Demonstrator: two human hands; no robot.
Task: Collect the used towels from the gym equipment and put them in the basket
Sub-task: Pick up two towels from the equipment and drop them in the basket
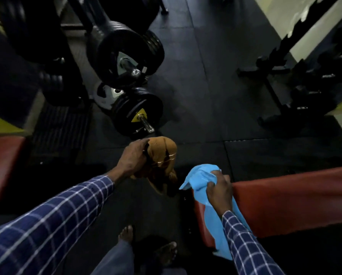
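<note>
My left hand (133, 158) grips a bunched orange-brown towel (162, 155) that hangs over the dark floor at the centre of the head view. My right hand (218, 188) is closed on a light blue towel (201, 178). That blue towel drapes down over the end of a red padded bench (285, 199) at the lower right. Both arms wear a blue checked sleeve. No basket is in view.
Stacks of black weight plates on steel bars (137, 111) stand just ahead on the left. A black rack (297, 76) stands at the right. Another red pad (3, 165) sits at the left edge. My bare feet (166, 253) are on the black rubber floor.
</note>
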